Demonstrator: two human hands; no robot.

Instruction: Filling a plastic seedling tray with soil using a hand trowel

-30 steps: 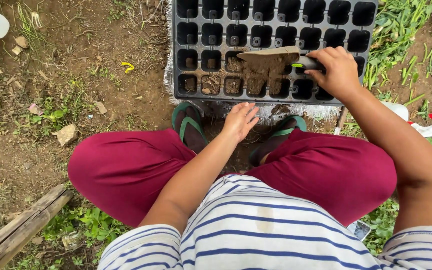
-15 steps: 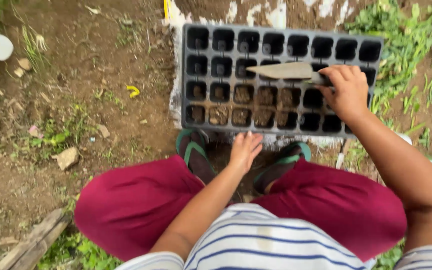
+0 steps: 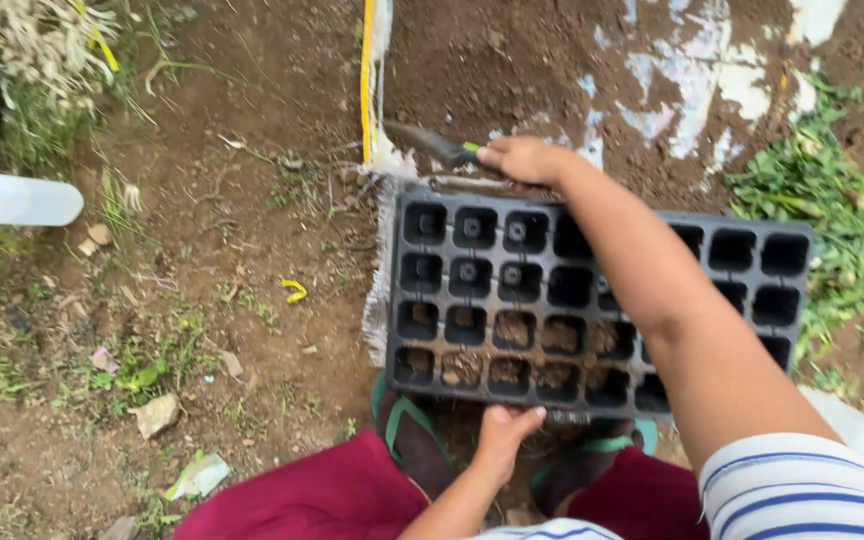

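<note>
Compared with half a second ago, I find my right hand (image 3: 524, 160) has left the tray: it then held the trowel (image 3: 430, 143) flat over the upper rows, and it now reaches past the far rim, with the blade pointing toward 10 o'clock over the dark soil heap (image 3: 512, 70) on the pale sheeting (image 3: 742, 85). I judge this a return to the heap for another load of soil; the blade looks bare. The right hand is closed around the trowel's handle, the green grip just showing at the fingers. My left hand (image 3: 504, 432) sits at 6 o'clock, fingers curled lightly against the near rim of the black seedling tray (image 3: 797, 300), steadying it and clamping nothing; it was just short of that rim before. The tray lies on the ground before my sandals (image 3: 414, 428). Its nearest row and part of the next hold soil; the far rows are empty. A white spray bottle (image 3: 17, 200) lies well apart at 9 o'clock.
</note>
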